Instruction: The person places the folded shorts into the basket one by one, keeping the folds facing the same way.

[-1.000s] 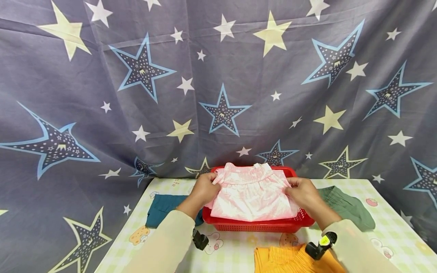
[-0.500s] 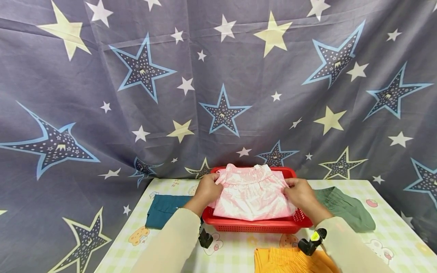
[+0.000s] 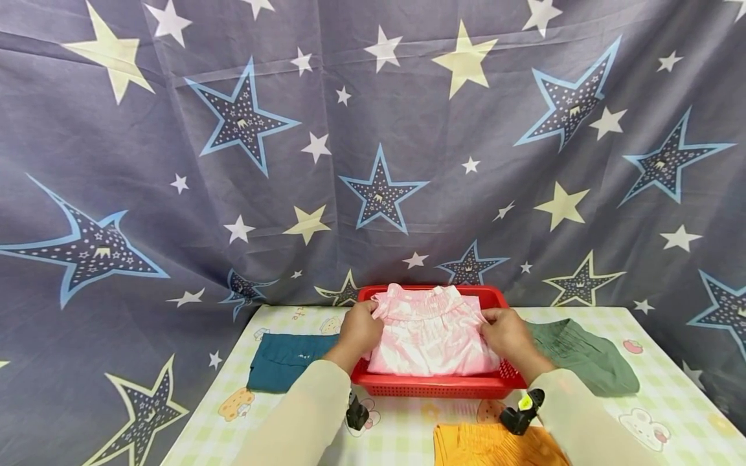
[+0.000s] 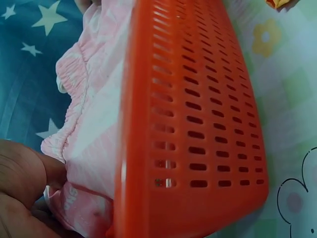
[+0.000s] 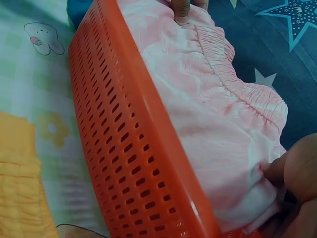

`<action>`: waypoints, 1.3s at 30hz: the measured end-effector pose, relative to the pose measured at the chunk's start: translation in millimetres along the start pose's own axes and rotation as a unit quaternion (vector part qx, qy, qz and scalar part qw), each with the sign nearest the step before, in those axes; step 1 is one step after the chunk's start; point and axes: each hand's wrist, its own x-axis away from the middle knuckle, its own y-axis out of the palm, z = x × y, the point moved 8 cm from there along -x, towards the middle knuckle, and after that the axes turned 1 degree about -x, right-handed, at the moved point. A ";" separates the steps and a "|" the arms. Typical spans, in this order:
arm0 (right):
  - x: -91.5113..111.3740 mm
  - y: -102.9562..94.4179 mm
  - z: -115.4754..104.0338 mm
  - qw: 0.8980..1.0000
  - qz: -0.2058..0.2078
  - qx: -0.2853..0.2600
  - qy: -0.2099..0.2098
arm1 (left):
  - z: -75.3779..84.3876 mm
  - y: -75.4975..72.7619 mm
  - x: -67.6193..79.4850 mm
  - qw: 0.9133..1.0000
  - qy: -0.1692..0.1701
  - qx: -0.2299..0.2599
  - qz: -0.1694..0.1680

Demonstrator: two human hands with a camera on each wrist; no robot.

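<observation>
A folded pink-and-white garment with a gathered elastic waist (image 3: 434,333) lies in the red perforated plastic basket (image 3: 434,389). My left hand (image 3: 360,329) pinches its left edge near the waistband, and my right hand (image 3: 507,333) pinches the opposite edge. In the left wrist view, pink cloth with white lettering (image 4: 81,210) shows below the left fingers at the basket's end. The right wrist view shows the right thumb (image 5: 275,171) pressed into the fabric and the waistband (image 5: 242,96) standing above the basket rim.
Folded teal clothing (image 3: 285,362) lies left of the basket, green elastic-waist clothing (image 3: 588,356) right of it. Orange elastic-waist clothing (image 3: 495,446) lies at the front. All rest on a checked tablecloth (image 3: 402,446). A star-patterned curtain (image 3: 373,259) hangs right behind the basket.
Both hands have come closer together, the left moving right and the right moving left. The pink garment has sunk slightly lower in the basket, still held at both edges.
</observation>
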 end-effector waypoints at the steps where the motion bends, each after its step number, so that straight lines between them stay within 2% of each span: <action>1: -0.1 0.4 0.5 1.000 0.000 0.004 -0.001 | 0.6 1.2 0.5 1.000 0.001 -0.002 0.000; 15: 1.2 9.6 6.6 0.999 -0.011 0.033 -0.007 | -1.4 19.9 3.6 1.000 -0.011 -0.006 -0.015; 24: 1.0 15.6 10.7 0.999 -0.013 0.046 -0.009 | -2.0 27.2 8.4 0.998 -0.028 -0.048 -0.022; 33: 4.0 21.7 11.6 0.997 -0.027 0.078 -0.012 | -0.6 38.3 10.8 0.998 0.013 -0.066 -0.008; 39: 3.3 28.0 15.3 0.997 -0.036 0.060 -0.007 | -3.3 44.4 10.8 0.997 0.009 -0.073 -0.011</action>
